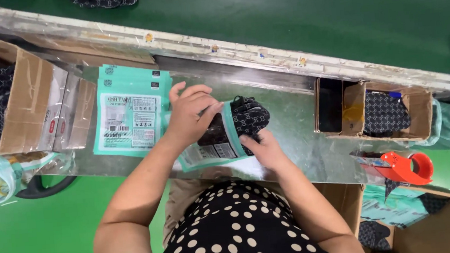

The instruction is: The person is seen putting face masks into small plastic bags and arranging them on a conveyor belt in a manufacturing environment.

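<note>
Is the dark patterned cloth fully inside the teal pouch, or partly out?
Partly out. The cloth sticks out of the pouch mouth, while the left hand and right hand hold the pouch.

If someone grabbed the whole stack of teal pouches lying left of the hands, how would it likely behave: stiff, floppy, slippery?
The stack of teal pouches looks flat and thin, so it would probably flex rather than stay rigid. Its edges are already fanned unevenly and the film looks glossy, so the pouches would likely slide apart. They seem empty, unlike the pouch in the left hand, so probably light.

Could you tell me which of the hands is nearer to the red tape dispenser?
Right. The right hand is on the pouch, closer to the red tape dispenser; the left hand is farther away.
</note>
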